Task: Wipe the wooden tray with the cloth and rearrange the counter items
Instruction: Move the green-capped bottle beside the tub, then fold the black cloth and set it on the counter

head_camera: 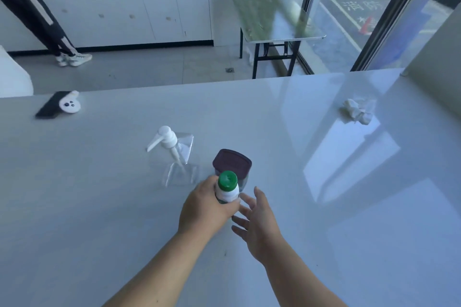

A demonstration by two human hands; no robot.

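Observation:
My left hand (203,207) grips a small white bottle with a green cap (227,185), held upright at the middle of the white counter (99,207). My right hand (257,219) hovers just right of the bottle, fingers spread, holding nothing. Right behind the bottle stands a clear container with a dark purple lid (232,163). A clear pump dispenser with a white pump head (172,154) stands to its left. A crumpled white cloth (356,111) lies far right on the counter. No wooden tray is in view.
A black phone-like slab with a small white device on it (59,104) lies at the counter's far left edge. Beyond the counter stand a folding table (269,15) by the window, white cabinets, and a person's legs (50,30) at the far left.

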